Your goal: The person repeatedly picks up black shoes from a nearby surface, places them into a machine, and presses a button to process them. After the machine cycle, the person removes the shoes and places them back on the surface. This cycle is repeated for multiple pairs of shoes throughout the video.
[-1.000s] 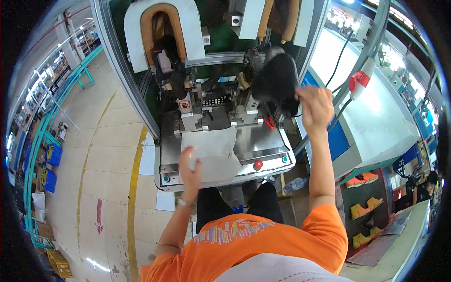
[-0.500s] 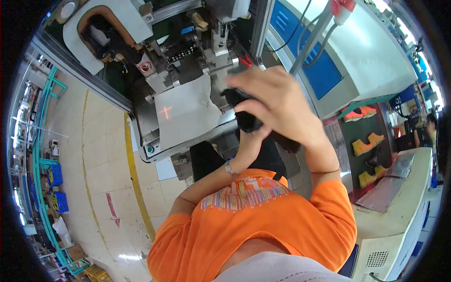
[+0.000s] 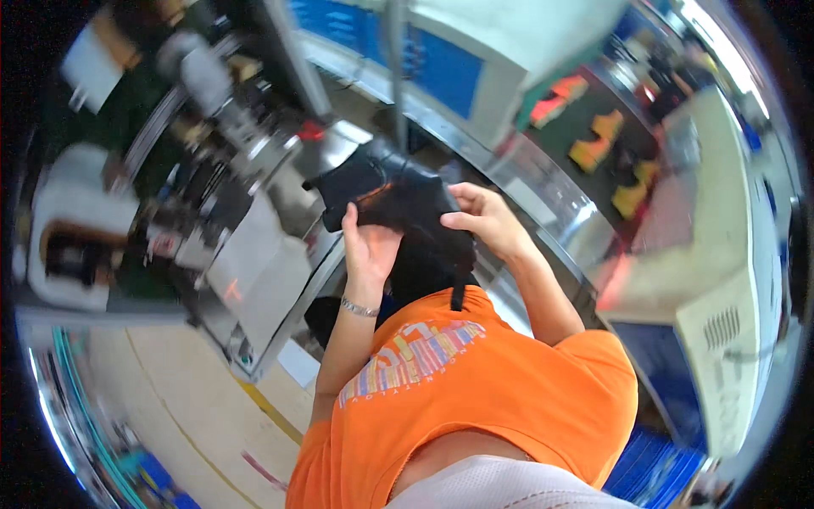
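Now both hands clamp the black shoe upper (image 3: 398, 199) in front of the chest, just right of the machine (image 3: 212, 220) — left hand (image 3: 370, 246) beneath, right hand (image 3: 483, 222) at its edge. Best kept firmly supported underneath — avoid twisting.

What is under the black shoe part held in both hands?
Beneath the black fabric shoe part, the left hand supports it; right hand grips its edge. Its underside and the left palm are hidden.
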`<control>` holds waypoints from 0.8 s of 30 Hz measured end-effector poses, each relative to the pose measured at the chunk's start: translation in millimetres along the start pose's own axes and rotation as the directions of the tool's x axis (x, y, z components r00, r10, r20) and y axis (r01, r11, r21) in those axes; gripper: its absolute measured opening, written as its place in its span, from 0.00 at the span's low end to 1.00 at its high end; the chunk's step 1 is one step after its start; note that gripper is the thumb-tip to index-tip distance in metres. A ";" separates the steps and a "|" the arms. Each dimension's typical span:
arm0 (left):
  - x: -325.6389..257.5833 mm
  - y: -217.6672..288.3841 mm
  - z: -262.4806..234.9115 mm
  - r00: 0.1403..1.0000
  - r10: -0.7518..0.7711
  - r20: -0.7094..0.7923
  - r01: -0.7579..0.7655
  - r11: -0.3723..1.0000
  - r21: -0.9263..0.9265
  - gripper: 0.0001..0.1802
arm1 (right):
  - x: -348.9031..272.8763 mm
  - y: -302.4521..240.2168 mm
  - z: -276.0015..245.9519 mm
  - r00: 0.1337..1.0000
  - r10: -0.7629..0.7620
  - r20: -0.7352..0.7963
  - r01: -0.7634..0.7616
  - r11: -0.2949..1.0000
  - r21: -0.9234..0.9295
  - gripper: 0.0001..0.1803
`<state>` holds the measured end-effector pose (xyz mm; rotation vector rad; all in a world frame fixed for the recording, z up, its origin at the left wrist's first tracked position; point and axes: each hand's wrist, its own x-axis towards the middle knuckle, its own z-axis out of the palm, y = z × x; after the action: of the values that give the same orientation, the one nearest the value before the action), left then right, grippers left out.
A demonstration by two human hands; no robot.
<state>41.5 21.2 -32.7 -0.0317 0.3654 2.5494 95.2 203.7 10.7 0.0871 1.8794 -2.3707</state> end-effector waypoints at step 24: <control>-18.3 49.6 -96.3 0.897 -0.066 -0.437 0.213 0.931 0.297 0.12 | 75.9 14.1 -436.9 0.344 -0.392 -0.853 0.095 0.919 -0.384 0.14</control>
<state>25.3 -54.0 -111.1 -0.4696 0.9315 2.2852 10.2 621.6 -112.1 1.5492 2.8081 -2.3678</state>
